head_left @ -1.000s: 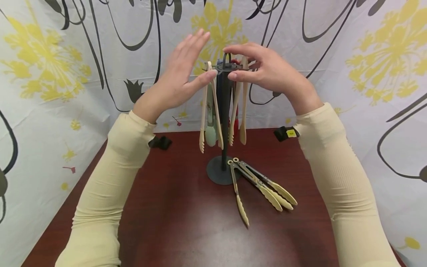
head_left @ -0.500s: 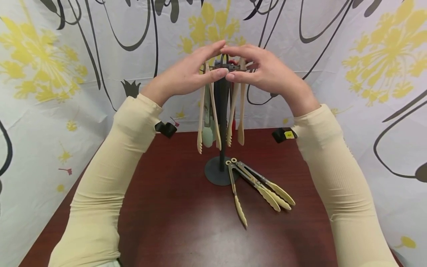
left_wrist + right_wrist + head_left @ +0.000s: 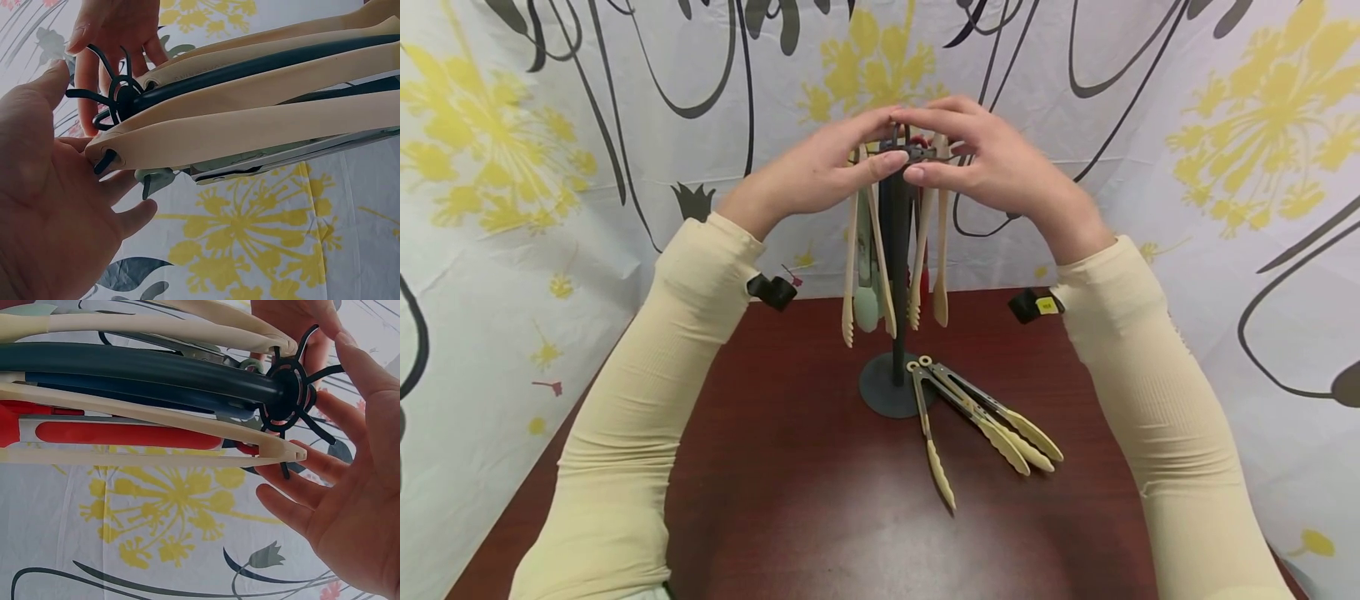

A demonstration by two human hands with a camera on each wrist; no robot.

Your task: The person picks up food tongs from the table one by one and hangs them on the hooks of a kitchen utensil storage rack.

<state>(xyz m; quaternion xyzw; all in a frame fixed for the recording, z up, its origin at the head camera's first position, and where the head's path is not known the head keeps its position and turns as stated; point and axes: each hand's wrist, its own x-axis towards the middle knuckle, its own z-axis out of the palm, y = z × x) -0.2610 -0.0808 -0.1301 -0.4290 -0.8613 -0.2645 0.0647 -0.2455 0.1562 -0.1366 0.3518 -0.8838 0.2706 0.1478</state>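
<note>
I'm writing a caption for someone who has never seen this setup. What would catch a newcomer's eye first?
Probably the left hand and right hand, curved about the top of the dark stand in the head view. Next, beige tongs hang from its hooks, with a bright red utensil beside them in the right wrist view. Below, yellow-tipped tongs lie on the dark red table, right of the base.

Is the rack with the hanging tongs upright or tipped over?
Upright: in the head view, the rack rises from its round base, flat on the table, and the beige tongs on it hang downward.
</note>
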